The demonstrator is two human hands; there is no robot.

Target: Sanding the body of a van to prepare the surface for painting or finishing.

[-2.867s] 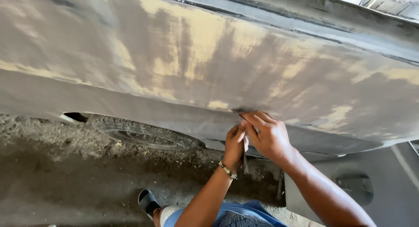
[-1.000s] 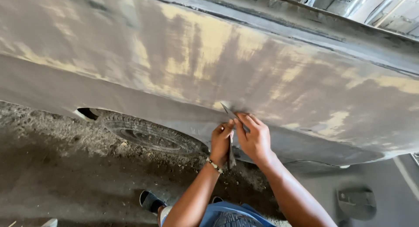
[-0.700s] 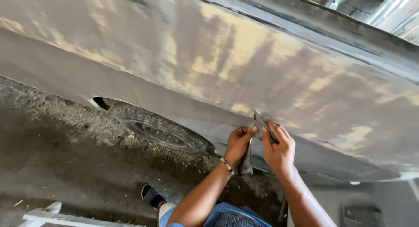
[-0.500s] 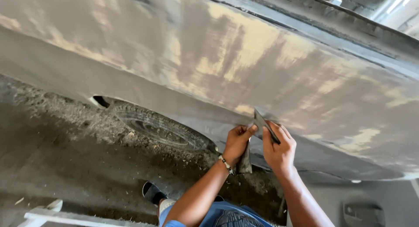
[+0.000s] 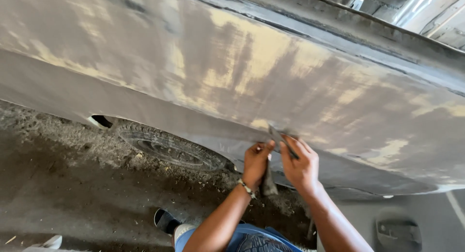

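One grey sheet of sandpaper [image 5: 277,138] was pinched between two raised hands, left hand [image 5: 255,161] and right hand [image 5: 300,162], against one car panel [image 5: 203,82]

From my remote feed: soft daylight enters from one o'clock, brightening the sanded car panel [image 5: 252,72] without glare. Deep shade fills the ground [image 5: 63,184] toward seven o'clock. The panel bows at the frame edges; the view is slightly soft throughout.

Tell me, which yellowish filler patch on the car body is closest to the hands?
The small yellowish patch on the body crease, just above the left hand; the broader patches sit higher up the panel.
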